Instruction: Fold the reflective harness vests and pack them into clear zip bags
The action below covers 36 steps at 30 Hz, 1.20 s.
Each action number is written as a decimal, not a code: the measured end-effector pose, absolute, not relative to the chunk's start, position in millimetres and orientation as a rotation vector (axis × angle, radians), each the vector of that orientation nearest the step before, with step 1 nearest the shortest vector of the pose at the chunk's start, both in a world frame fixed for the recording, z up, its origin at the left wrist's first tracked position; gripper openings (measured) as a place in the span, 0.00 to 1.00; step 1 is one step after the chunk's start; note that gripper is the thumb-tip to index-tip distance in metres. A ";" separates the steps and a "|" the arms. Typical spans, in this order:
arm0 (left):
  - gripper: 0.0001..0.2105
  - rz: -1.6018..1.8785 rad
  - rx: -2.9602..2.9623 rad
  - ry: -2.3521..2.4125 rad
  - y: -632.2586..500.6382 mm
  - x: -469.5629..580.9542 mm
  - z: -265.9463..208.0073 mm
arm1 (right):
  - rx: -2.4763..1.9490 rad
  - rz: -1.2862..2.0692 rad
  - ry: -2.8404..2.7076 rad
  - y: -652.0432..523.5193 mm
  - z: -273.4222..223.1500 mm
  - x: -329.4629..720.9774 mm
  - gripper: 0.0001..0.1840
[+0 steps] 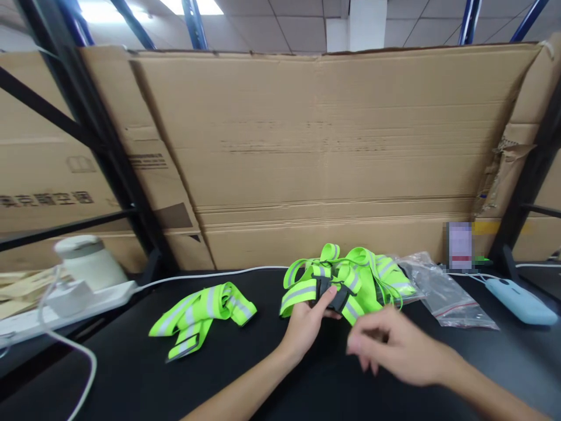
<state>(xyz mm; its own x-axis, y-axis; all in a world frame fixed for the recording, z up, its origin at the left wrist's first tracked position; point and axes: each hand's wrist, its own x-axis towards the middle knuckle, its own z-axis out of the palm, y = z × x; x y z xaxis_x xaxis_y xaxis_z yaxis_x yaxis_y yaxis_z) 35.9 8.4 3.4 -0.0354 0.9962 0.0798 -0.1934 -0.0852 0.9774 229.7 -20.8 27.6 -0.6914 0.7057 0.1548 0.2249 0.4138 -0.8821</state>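
Note:
My left hand is closed on a black plastic buckle, its thumb lying over the top. The buckle joins neon-green straps with silver reflective stripes, part of a bunched reflective harness near the cardboard wall. Just right of and below the buckle is my right hand, apart from the straps and blurred by motion. Its fingers are curled, with thumb and forefinger close together; whether they hold anything is unclear. Further left, a folded green reflective strap with black-edged ends lies on the black table.
A clear zip bag lies right of the harness, beside a light-blue power bank with a white cable. At left are a power strip, a plug adapter and a pale lidded container. A cardboard wall closes the back.

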 end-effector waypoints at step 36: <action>0.26 1.124 1.446 1.488 77.5 -28.3 106.4 | -1.173 1.072 -1.205 77.5 92.8 293.7 0.25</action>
